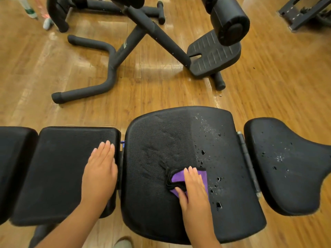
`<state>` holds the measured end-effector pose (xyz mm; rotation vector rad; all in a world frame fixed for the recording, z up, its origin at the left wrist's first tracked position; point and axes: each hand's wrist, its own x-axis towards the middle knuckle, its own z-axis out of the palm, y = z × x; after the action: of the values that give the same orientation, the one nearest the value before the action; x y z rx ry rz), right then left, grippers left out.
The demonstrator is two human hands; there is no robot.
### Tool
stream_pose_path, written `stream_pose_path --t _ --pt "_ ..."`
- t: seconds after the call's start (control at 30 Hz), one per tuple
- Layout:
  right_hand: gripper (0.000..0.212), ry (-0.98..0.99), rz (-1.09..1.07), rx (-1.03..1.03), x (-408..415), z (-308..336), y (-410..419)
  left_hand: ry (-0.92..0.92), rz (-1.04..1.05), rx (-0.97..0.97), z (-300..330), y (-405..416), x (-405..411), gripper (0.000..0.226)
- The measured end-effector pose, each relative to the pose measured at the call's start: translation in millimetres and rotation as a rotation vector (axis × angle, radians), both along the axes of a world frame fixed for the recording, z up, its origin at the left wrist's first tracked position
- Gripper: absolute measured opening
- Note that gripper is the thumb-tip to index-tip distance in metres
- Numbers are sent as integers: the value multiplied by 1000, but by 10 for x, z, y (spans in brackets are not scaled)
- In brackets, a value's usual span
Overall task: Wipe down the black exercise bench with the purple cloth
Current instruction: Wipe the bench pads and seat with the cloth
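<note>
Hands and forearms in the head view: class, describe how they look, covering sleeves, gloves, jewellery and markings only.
Both the left hand and the right hand are bare, with no gloves. No ring, watch or bracelet shows. The forearms are uncovered down to the frame's bottom edge, with no sleeve in view. Nails are short and unpainted. No markings are visible.

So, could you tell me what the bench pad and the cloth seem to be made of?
Bench pad: probably vinyl or faux leather over padding; pebbled black grain, droplets beading on top. Purple cloth: likely soft microfibre with dark stitched edging, crumpling under the right hand.
</note>
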<state>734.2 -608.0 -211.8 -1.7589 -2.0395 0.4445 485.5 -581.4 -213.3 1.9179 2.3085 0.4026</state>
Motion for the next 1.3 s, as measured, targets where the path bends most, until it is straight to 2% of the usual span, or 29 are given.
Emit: stream_pose_path --t 0.13,0.33,0.43,0.6,0.77,0.93,1.07,1.17,1.3 --pt "62 -175 9 -73 35 -2 -56 -18 -6 10 17 -4 -6 50" --pt "52 -175 76 -77 96 -49 77 -25 -12 -7 17 3 -23 51" --pt "47 -117 55 -58 47 -20 467 -34 -7 -8 27 8 -17 51" --pt "46 -134 29 -38 -105 51 1491 -43 12 -9 39 13 -18 51" --pt "45 -163 6 6 -170 42 1933 84 -4 -87 68 21 0 53" --pt "46 -188 40 7 -164 57 1889 141 -26 -20 254 126 322 43" --pt "57 -181 122 -7 -88 62 1610 173 -139 -52 215 287 947 48" --pt "60 -107 176 -18 54 35 1123 133 -110 -139 75 238 1160 49" --pt "65 -7 204 -45 320 -55 254 78 -83 -111 -26 132 1266 47"
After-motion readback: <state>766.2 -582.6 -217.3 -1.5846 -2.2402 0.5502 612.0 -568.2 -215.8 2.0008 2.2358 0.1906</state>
